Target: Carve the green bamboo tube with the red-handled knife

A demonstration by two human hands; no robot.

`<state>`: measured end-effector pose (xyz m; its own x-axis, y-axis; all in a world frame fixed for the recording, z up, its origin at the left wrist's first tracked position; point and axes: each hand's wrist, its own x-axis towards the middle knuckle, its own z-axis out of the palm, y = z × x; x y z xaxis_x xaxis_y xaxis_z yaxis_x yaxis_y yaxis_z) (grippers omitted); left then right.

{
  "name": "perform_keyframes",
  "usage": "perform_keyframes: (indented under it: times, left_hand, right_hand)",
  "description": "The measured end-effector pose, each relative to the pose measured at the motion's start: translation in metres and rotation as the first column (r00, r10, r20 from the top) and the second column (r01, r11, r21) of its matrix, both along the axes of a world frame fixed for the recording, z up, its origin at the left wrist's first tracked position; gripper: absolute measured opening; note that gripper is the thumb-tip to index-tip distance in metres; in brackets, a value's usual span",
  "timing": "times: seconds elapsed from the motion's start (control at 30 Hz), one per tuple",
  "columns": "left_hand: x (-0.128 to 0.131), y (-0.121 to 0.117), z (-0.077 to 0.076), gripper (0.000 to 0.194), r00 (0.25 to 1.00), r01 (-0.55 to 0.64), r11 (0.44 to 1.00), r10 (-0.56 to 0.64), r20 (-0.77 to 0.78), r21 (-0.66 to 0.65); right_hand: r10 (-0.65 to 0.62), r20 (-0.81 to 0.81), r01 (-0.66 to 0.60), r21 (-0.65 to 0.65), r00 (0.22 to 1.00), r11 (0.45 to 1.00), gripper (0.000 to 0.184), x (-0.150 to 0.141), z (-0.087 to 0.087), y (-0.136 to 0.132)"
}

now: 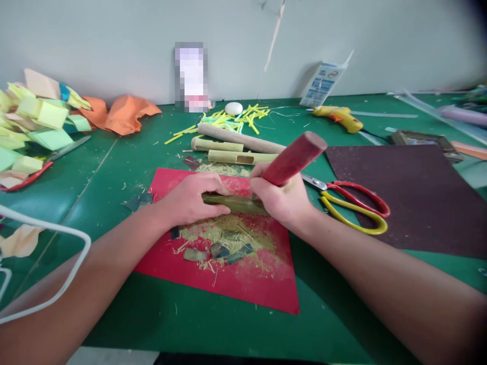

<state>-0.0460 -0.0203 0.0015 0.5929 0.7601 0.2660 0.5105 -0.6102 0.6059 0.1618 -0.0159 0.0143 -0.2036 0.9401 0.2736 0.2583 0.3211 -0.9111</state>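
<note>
My left hand point(200, 197) is closed around the left part of a green bamboo tube point(243, 204), pressing it down over a red sheet point(266, 286). In my right hand point(281, 195) is a tool with a thick red handle point(294, 159), slanting up to the right. The fist sits at the tube's right part and hides the tool's working end, so its exact kind does not show. Below the tube, pale shavings point(228, 228) and several cut bamboo chips point(196, 254) are scattered over the red sheet.
Behind lie two cut bamboo pieces point(228, 157), a wooden rod point(239, 138) and yellow-green strips point(253, 119). Scissors point(353, 203) rest partly on a dark sheet point(418, 203) at right, near a yellow glue gun point(338, 117). Folded papers point(41, 119) and a white wire frame point(81, 238) are at left.
</note>
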Motion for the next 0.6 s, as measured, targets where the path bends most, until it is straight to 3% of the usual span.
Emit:
perform_keyframes:
  times: [0.4,0.6]
  left_hand:
    - [0.0001,-0.0004,-0.0006,0.022,1.000,-0.001,1.000,0.001,-0.002,0.003]
    - [-0.0003,0.0000,-0.0015,0.023,1.000,0.004,1.000,-0.004,0.010,0.012]
  right_hand:
    - [0.154,0.011,-0.154,-0.033,0.988,0.988,0.013,0.0023,0.0012,0.0030]
    - [0.093,0.042,-0.096,0.089,0.995,0.991,0.012,0.0013,-0.0030,0.0039]
